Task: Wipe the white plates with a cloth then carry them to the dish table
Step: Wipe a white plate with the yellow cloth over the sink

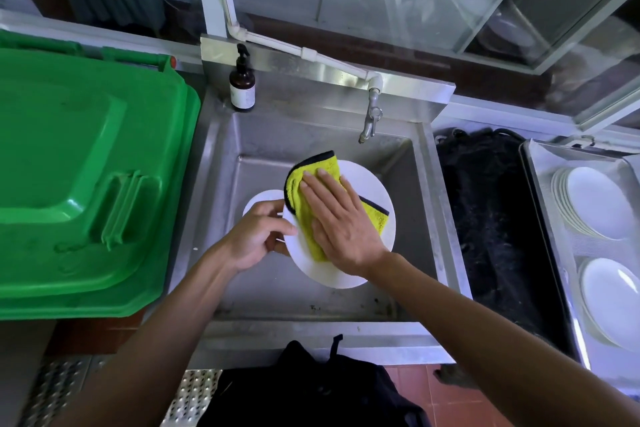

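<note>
Left hand (pixel 258 236) grips one plate (pixel 363 184) by its rim; right hand (pixel 341 222), fingers flat, presses one cloth (pixel 313 184) on it. I count a second plate (pixel 261 199) beneath, two stacks (pixel 595 203) in the tray (pixel 540 184).

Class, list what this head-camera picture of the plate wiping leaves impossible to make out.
- Plate in the sink: mostly hidden by the left hand and the held plate; whether more lie beneath is unclear.
- Lower tray stack: cut by the right edge.
- Bottle label: too small.
- Items behind the glass: blurred.

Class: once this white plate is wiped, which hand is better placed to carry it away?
Likely the left hand: it already grips the round white plate by its rim, while the right hand lies flat on the yellow cloth.
</note>
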Motion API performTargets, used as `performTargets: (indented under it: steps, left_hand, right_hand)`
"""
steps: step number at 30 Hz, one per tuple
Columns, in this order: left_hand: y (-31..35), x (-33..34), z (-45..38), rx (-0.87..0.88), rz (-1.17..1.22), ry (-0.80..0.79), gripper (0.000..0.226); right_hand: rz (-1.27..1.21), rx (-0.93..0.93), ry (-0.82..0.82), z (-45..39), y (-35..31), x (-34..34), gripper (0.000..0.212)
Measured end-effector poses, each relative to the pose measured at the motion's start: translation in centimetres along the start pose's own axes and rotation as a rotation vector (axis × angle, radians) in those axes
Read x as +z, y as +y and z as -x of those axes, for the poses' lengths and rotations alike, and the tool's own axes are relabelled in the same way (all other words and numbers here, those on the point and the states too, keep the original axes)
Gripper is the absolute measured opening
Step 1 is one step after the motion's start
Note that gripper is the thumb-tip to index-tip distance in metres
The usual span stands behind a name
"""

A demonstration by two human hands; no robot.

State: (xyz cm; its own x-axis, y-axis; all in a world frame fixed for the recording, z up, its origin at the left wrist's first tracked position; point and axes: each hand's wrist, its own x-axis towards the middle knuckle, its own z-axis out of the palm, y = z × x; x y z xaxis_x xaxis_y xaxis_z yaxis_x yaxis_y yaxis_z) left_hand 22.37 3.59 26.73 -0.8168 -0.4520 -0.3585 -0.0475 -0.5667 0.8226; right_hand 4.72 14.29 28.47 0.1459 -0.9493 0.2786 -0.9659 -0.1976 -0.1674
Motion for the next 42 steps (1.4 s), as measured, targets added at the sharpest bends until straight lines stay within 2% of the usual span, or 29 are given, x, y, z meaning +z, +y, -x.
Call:
performTargets:
  steps: [5,10,19,27,31,39,42]
  left_hand:
    - [-0.1,-0.3,0.3,-0.036,-0.022,-0.041,0.033]
    - [-0.1,0.4,0.2,-0.021,-0.033,0.007,0.026]
    - [-0.7,2.7,-0.2,0.036,0.024,0.286,0.03]
    - [-1.3,4.5,-0.7,0.052,0.08,0.371,0.032]
    - [-1.1,4.9,-1.1,0.053,0.126,0.383,0.033]
    - [-1.0,5.0,-1.7,0.071,0.164,0.437,0.036]
    - [-0.8,4.9,-1.6,0.055,0.169,0.441,0.034]
  right_hand:
    - [0.038,-0.193,-0.042,-0.1,0.5,0.1,0.06]
    - [0.002,-0.192,-0.022,-0.9,1.2,-0.3,0.056]
    - [-0.079,0.321,0.1,-2.3,2.0,0.1,0.056]
    - [-0.127,0.644,0.134,-1.1,0.9,1.4,0.059]
    - [-0.142,0.671,0.146,0.0,-0.7,2.0,0.058]
    - [-0.106,0.567,0.073,3.0,-2.6,3.0,0.057]
    - [-0.075,0.645,0.076,3.6,-1.7,3.5,0.059]
